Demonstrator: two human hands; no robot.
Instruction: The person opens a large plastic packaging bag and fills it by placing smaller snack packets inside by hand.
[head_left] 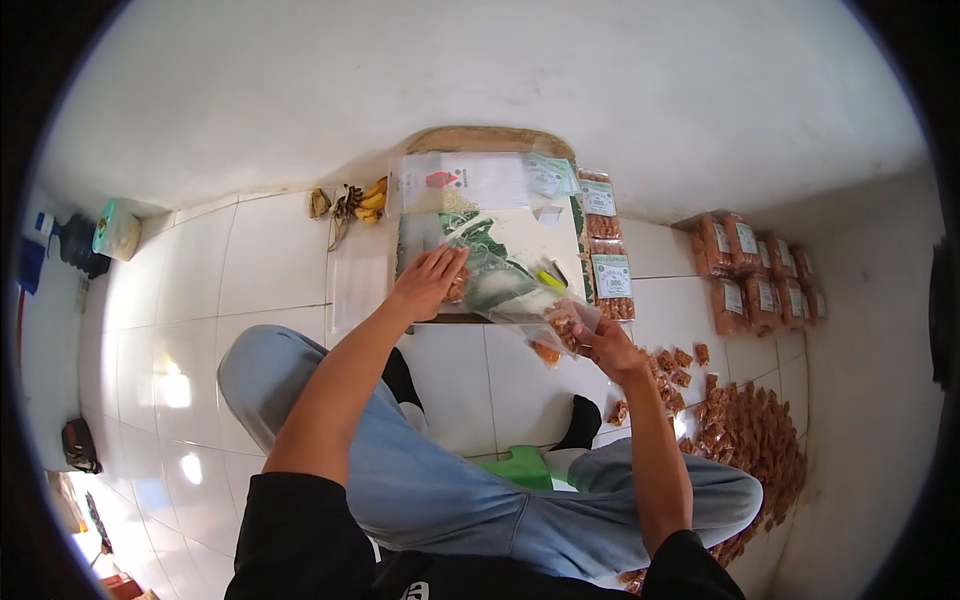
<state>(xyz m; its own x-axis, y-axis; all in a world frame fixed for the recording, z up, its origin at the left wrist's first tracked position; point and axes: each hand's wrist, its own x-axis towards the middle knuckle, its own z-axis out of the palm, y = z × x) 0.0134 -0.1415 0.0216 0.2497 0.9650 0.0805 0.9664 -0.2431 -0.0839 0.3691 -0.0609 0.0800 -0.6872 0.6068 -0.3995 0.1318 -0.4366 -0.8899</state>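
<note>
A clear plastic bag [500,282] stretches across the front of the low table [530,225]. My right hand [612,350] grips its right end, where small brown snack packets [563,322] show through the plastic. Toward the left side of the table, my left hand [430,280] lies with fingers stretched out over the bag's other end. Brown contents [457,287] show beside those fingers; how much lies underneath is hidden. A yellow-green cutter [550,280] is on the tabletop behind the bag.
Labelled filled packs [612,285] line the table's right edge. More filled packs [760,300] are stacked by the right wall. Loose small packets [750,450] heap beside my right knee. Bananas [372,200] sit left of the table, and flat plastic bags [480,180] lie at its back.
</note>
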